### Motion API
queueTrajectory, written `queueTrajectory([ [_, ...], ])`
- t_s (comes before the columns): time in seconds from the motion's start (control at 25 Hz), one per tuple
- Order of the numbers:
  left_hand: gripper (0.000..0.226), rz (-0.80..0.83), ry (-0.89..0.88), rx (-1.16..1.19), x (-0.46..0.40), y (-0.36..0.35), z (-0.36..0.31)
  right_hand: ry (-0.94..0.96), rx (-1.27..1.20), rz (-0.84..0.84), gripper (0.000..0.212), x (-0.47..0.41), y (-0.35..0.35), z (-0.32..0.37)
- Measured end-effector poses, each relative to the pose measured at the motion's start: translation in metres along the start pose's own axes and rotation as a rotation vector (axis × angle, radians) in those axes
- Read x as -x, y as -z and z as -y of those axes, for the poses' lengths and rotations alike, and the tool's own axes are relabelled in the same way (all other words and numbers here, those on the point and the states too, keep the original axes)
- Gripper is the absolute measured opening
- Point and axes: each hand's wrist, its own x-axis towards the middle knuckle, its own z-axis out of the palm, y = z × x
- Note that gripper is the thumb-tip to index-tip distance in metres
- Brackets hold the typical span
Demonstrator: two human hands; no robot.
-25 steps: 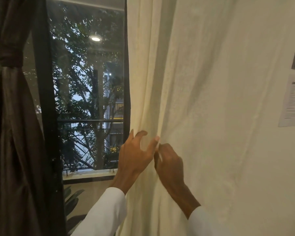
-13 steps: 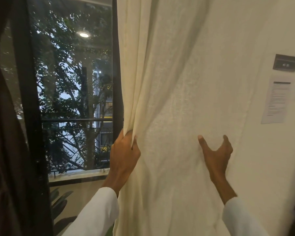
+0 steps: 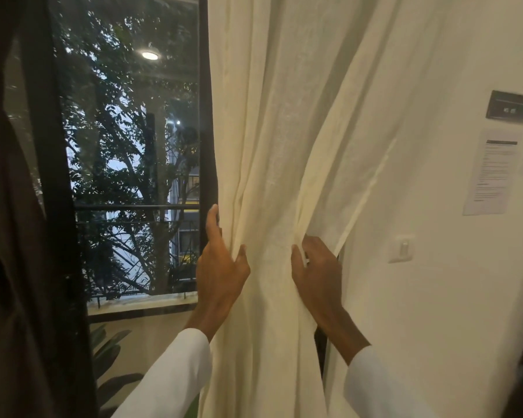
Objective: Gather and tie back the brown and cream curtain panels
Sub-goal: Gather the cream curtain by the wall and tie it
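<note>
The cream curtain panel (image 3: pixel 278 146) hangs in the middle of the view, between the dark window frame (image 3: pixel 207 116) and the white wall (image 3: pixel 435 267). Its cloth is thin, a pale yellowish white with a fine weave, and it falls in long soft folds that come together at the height of the hands. The left hand (image 3: pixel 221 273) holds the window-side edge of the panel; the thumb lies on the front of the cloth and the fingers go behind it, so this grip is closed on the fabric. The right hand (image 3: pixel 317 273) presses and gathers the wall-side folds, its fingers curled into the cloth. Both arms wear white sleeves (image 3: pixel 175 378). The brown curtain panel (image 3: pixel 9 236) hangs at the far left, dark and a little shiny.

On the wall there is a printed paper sheet (image 3: pixel 491 173) under a small dark plate (image 3: pixel 511 108); the writing on both is too small to read. A white switch (image 3: pixel 402 248) sits lower on the wall.
</note>
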Motion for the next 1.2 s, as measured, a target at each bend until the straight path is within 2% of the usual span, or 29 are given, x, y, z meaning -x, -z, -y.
queueTrajectory([
  [0.12,0.040,0.054,-0.075,-0.052,0.008,-0.008,0.009,0.070,-0.066,0.032,0.014,0.019,-0.012,0.003],
  [0.2,0.028,0.055,-0.117,-0.052,0.011,-0.010,0.011,-0.021,-0.206,-0.012,0.016,0.026,-0.010,0.002],
  [0.28,0.031,0.025,-0.138,-0.074,0.011,-0.006,0.014,-0.237,-0.236,-0.129,0.012,0.028,-0.003,-0.011],
  [0.32,0.032,0.007,-0.144,-0.084,0.012,-0.004,0.016,-0.364,-0.178,-0.177,0.024,0.027,0.003,-0.020],
  [0.36,0.032,-0.011,-0.154,-0.093,0.012,-0.002,0.017,-0.457,-0.098,-0.194,0.043,0.025,0.008,-0.031],
  [0.4,0.033,-0.023,-0.163,-0.102,0.013,-0.001,0.019,-0.499,-0.027,-0.178,0.061,0.023,0.014,-0.041],
  [0.44,0.034,-0.026,-0.170,-0.110,0.013,-0.001,0.019,-0.482,0.055,-0.147,0.071,0.018,0.019,-0.048],
  [0.48,0.035,-0.023,-0.173,-0.112,0.014,-0.001,0.019,-0.415,0.152,-0.111,0.072,0.012,0.022,-0.052],
  [0.56,0.037,-0.012,-0.184,-0.103,0.016,-0.004,0.019,-0.284,0.293,-0.053,0.064,0.000,0.025,-0.057],
  [0.64,0.036,-0.007,-0.199,-0.103,0.017,-0.005,0.019,-0.326,0.219,-0.038,0.071,-0.017,0.025,-0.057],
  [0.8,0.030,-0.016,-0.218,-0.090,0.016,-0.003,0.023,-0.565,-0.020,-0.155,0.104,-0.059,0.034,-0.058],
  [0.88,0.027,-0.012,-0.242,-0.072,0.016,-0.002,0.024,-0.669,-0.182,-0.119,0.114,-0.081,0.038,-0.062],
  [0.96,0.024,-0.009,-0.268,-0.039,0.015,-0.003,0.023,-0.731,-0.428,0.002,0.111,-0.095,0.036,-0.059],
  [1.04,0.024,0.000,-0.285,-0.012,0.014,-0.004,0.023,-0.708,-0.609,0.084,0.109,-0.106,0.035,-0.052],
  [1.08,0.024,0.011,-0.284,-0.011,0.013,-0.005,0.023,-0.670,-0.605,0.077,0.102,-0.108,0.033,-0.048],
  [1.12,0.024,0.020,-0.282,-0.021,0.011,-0.006,0.025,-0.610,-0.561,0.034,0.084,-0.110,0.030,-0.044],
  [1.2,0.026,0.037,-0.266,-0.059,0.008,-0.009,0.027,-0.451,-0.269,-0.065,0.051,-0.107,0.027,-0.035],
])
